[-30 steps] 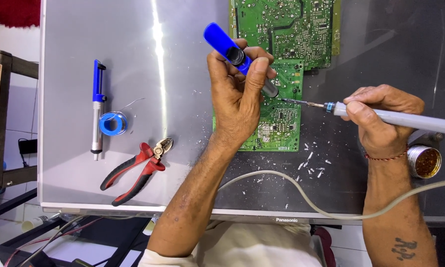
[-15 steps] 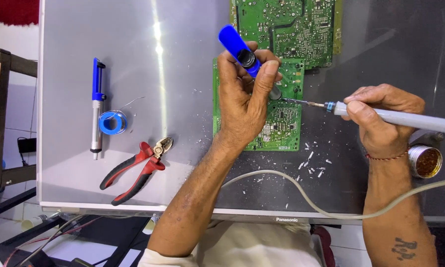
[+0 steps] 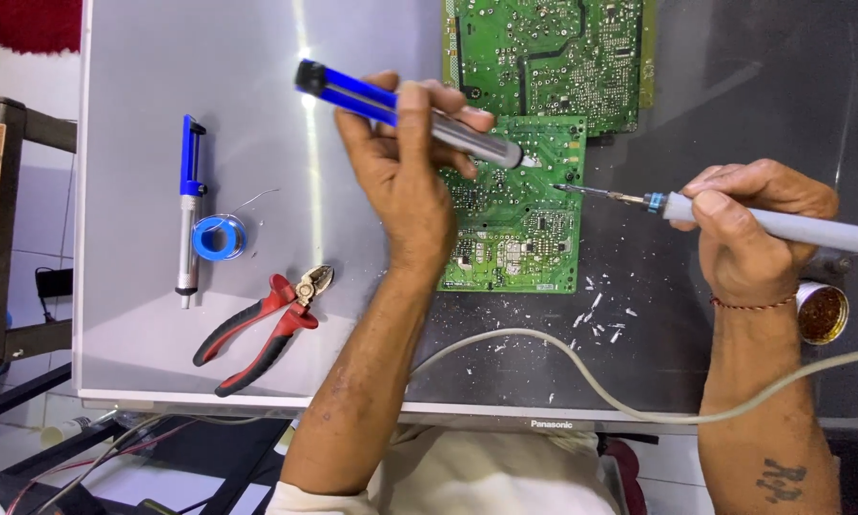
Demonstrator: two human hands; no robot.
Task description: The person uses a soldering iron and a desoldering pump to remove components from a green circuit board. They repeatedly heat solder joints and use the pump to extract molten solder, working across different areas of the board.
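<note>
Circuit board (image 3: 510, 243), small and green, flat on grey panel (image 3: 162, 95) between both hands. Left hand (image 3: 400, 181) clamped on blue desoldering pump (image 3: 405, 113), nozzle at board's top edge. Right hand (image 3: 748, 229) gripping soldering iron (image 3: 734, 215), tip touching board. Beyond, larger green board (image 3: 543, 57).

Left hand (image 3: 405, 181) holds desoldering pump (image 3: 405, 110) over circuit board (image 3: 519, 238).

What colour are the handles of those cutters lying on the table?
Red and black, on the cutters, seen in the head view.

Glossy panel (image 3: 162, 95); matt green circuit board (image 3: 515, 238).
</note>
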